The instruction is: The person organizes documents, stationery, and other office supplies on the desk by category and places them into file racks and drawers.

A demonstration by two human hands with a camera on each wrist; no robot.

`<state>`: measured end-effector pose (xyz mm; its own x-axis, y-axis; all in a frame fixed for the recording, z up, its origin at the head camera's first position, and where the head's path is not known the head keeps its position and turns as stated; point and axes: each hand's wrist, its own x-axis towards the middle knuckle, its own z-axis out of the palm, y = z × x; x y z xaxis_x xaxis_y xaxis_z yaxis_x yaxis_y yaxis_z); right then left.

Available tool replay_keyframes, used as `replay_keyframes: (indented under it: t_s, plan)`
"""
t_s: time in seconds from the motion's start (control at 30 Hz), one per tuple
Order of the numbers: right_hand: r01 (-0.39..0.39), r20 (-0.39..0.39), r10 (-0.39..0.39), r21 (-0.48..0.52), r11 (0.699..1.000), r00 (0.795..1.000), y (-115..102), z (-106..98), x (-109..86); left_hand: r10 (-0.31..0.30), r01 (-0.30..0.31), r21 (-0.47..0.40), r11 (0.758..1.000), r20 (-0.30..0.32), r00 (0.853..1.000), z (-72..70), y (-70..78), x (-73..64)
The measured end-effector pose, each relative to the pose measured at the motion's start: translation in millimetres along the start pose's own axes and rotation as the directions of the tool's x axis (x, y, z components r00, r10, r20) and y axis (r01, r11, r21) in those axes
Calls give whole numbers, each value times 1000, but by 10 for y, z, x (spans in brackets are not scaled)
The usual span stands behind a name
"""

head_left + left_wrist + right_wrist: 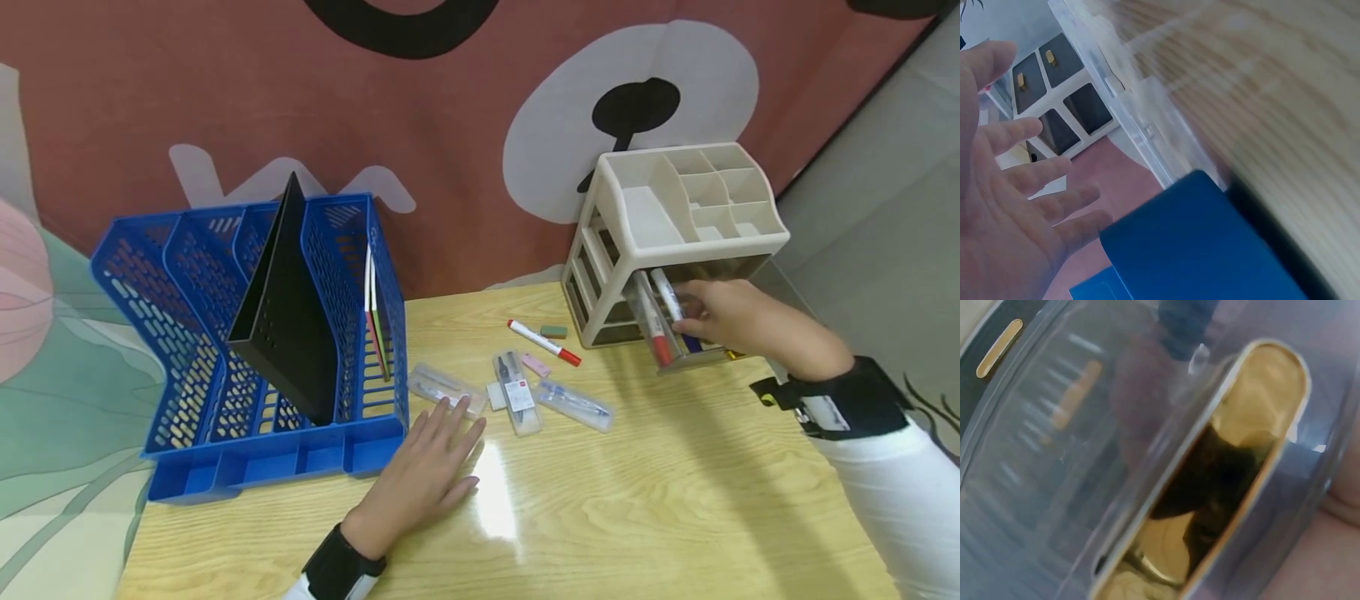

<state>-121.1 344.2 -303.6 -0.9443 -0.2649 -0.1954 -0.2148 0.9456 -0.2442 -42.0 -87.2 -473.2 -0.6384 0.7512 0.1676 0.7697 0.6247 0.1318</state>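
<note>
My right hand [723, 315] reaches into the pulled-out clear drawer [678, 363] and pinches a white marker with a dark blue cap [667, 293]. Beside it in the drawer lies a red-capped marker [654, 323]. The drawer's gold handle [1266, 394] fills much of the right wrist view, with fingers blurred behind the clear plastic. My left hand [423, 467] lies with fingers spread on the table, fingertips by a clear plastic case [447, 390]. Two more clear cases, one labelled [517, 393] and one unlabelled [576, 405], lie to its right.
A white drawer organizer [611, 258] stands at the back right. Near it lie a red-and-white marker [543, 342], a green eraser [553, 332], a pink eraser [535, 364] and a white block [496, 396]. At left, a blue file rack [270, 454] holds a black folder [296, 333] and thin booklets [375, 321].
</note>
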Motion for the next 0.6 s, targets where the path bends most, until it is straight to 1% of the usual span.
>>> replay_keyframes:
  t_s: [0.23,0.4,0.53,0.6]
  plan:
    - [0,-12,0,42,999,1000,-59,29,18,-36,36,-15,999,8,999,-14,-37,-51]
    - [21,-12,-20,66,998,1000,-107,40,33,-58,58,-26,998,3,998,-16,-54,-90]
    - [19,-10,-18,64,998,1000,-137,29,30,-76,76,-29,997,2,997,-14,-74,-127]
    - [26,-36,-24,43,999,999,-162,15,11,-82,82,-30,996,-3,997,-15,-79,-136]
